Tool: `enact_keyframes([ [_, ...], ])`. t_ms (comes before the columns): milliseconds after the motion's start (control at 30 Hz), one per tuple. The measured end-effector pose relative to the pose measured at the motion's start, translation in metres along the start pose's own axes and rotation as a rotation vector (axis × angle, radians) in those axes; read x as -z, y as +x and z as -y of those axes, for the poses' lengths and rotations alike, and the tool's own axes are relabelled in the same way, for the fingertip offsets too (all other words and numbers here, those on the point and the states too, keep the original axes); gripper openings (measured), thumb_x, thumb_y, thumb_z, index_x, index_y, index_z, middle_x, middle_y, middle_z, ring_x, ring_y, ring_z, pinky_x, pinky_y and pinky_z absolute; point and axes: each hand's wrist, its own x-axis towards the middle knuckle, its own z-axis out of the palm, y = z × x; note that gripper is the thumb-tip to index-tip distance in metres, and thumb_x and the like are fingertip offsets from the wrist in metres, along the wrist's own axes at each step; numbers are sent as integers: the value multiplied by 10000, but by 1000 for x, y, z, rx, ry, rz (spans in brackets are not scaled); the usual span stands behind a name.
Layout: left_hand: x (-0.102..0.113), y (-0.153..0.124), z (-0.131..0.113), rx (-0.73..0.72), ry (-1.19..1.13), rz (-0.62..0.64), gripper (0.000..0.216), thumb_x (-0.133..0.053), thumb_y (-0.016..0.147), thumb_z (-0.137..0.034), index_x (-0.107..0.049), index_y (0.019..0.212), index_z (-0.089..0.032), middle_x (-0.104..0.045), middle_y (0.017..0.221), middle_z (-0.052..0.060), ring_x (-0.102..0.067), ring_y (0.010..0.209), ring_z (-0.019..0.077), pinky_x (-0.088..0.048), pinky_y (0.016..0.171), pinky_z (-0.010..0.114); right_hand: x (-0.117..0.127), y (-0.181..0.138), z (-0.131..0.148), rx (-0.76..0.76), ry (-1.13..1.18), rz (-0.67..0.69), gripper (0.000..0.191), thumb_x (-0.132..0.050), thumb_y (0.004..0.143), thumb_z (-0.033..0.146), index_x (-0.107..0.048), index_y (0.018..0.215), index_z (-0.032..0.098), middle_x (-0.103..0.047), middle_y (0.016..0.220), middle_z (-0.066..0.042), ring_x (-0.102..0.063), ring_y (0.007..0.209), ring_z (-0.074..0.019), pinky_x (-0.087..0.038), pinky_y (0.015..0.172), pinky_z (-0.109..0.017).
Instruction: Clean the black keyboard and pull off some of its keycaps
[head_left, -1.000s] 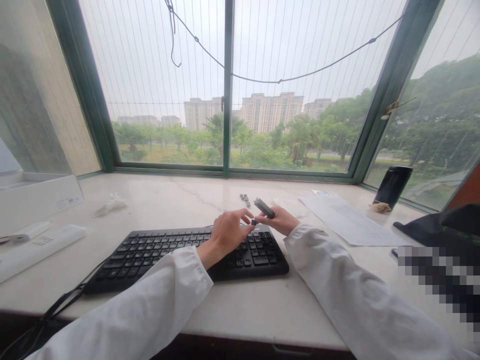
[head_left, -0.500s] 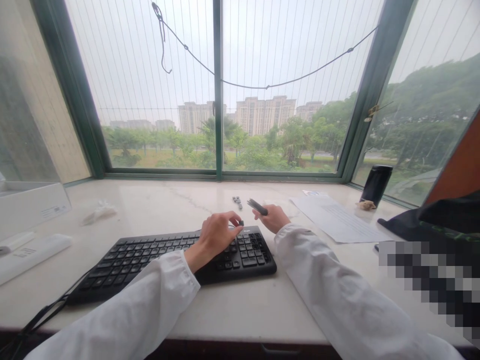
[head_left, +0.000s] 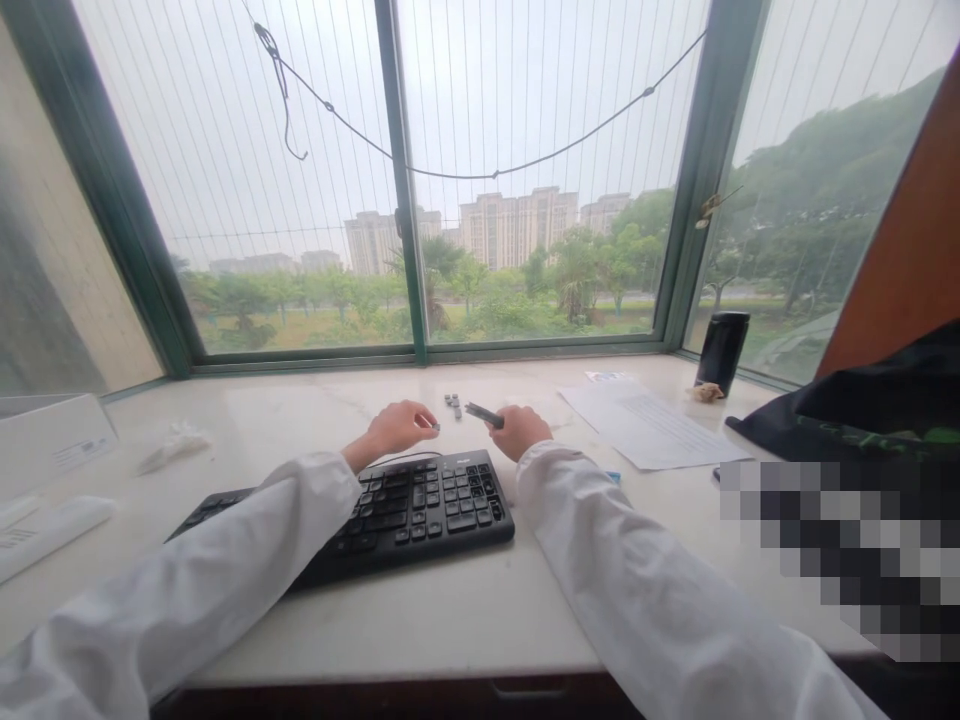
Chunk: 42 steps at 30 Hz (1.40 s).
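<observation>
A black keyboard (head_left: 420,505) lies on the pale marble sill (head_left: 450,610). My left hand (head_left: 396,428) reaches past the keyboard's far edge, fingers pinched on a small dark keycap. My right hand (head_left: 517,432) is closed round a slim dark tool (head_left: 484,414) that points left. A few small dark keycaps (head_left: 452,402) lie on the sill just beyond the two hands. Both arms wear white sleeves.
Printed paper sheets (head_left: 649,425) lie to the right, with a black cylinder (head_left: 721,352) by the window frame. A dark bag (head_left: 862,420) sits at far right. White boxes (head_left: 45,470) and a crumpled wrapper (head_left: 171,445) lie at left.
My left hand lifted off the keyboard's number pad with the small keycap and moved forward toward the loose keycaps. The right hand kept its hold on the tool. The view shifted right.
</observation>
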Motion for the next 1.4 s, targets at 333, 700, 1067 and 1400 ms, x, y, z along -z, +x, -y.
enact_keyframes([
  [333, -23, 82, 18, 142, -2, 57, 328, -732, 664, -364, -742, 941, -189, -737, 777, 32, -660, 631, 144, -475, 620, 222, 0, 2, -2, -56, -32, -16, 282, -511, 823, 389, -721, 899, 217, -696, 870, -110, -661, 803, -252, -475, 674, -334],
  [700, -42, 113, 25, 170, -1, 31, 336, -754, 658, -372, -744, 947, -202, -693, 603, 6, -686, 722, 169, -481, 750, 243, -1, 3, -4, -123, -64, 7, 309, -519, 813, 390, -693, 952, 175, -685, 957, -141, -659, 883, -268, -498, 732, -356],
  [1067, -47, 118, 28, 183, -43, 13, 336, -783, 650, -373, -735, 937, -206, -745, 832, 20, -675, 658, 131, -481, 711, 213, 1, 2, -4, -118, -57, 20, 310, -513, 817, 389, -691, 952, 176, -683, 954, -142, -660, 878, -266, -501, 725, -354],
  [1400, -47, 117, 26, 184, -50, 11, 305, -772, 666, -365, -733, 923, -207, -745, 906, 13, -667, 634, 118, -476, 694, 206, 0, 2, -4, -114, -61, 18, 306, -529, 814, 396, -689, 941, 168, -681, 946, -141, -660, 867, -259, -496, 723, -338],
])
